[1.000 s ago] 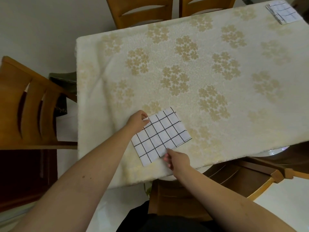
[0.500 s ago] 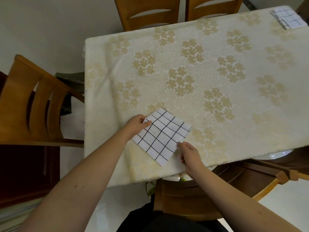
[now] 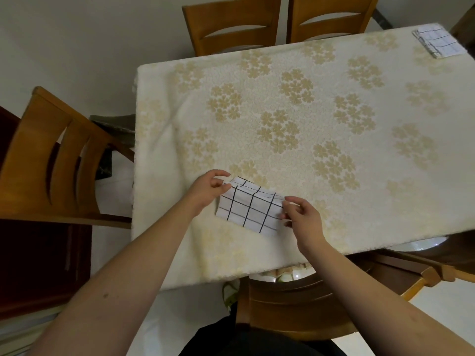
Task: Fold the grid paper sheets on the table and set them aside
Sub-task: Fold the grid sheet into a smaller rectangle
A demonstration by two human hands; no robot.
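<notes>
The table [image 3: 295, 155] filled most of the view, draped in a cream cloth [image 3: 334, 191] printed with tan flower clusters, its near edge running just below both hands and its left edge dropping toward a wooden chair [image 3: 51, 160]. Two more wooden chairs [image 3: 277, 24] stood against the far edge, and pale floor [image 3: 77, 47] showed beyond the far left corner. A wide stretch of bare cloth lay open between the hands and the far right corner, where a stack of folded grid sheets [image 3: 437, 43] sat. Near the front edge lay the grid paper sheet [image 3: 250, 209], partly folded, its far edge curling over. The left hand [image 3: 208, 187] pinched its upper left corner; the right hand [image 3: 300, 217] pinched its right edge.
</notes>
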